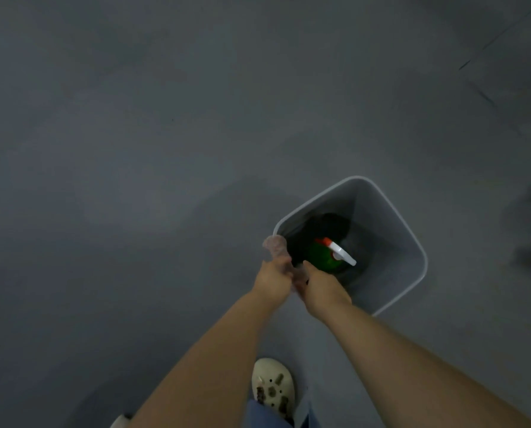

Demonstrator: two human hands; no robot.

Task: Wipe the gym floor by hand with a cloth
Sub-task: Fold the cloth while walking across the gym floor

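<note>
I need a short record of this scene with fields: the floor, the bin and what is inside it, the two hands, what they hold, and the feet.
floor: grey floor, smooth
bin: pale grey bin, standing on the floor, open top
inside bin: green spray bottle with white and orange trigger; something dark beside it, unclear
left hand: grips a thin translucent pinkish item, perhaps a glove
right hand: holds the same item, over the bin's near edge
feet: one cream clog

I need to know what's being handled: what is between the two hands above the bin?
In the head view, a thin pinkish glove sits between the left hand and right hand, both gripping it beside the bin rim.
</note>
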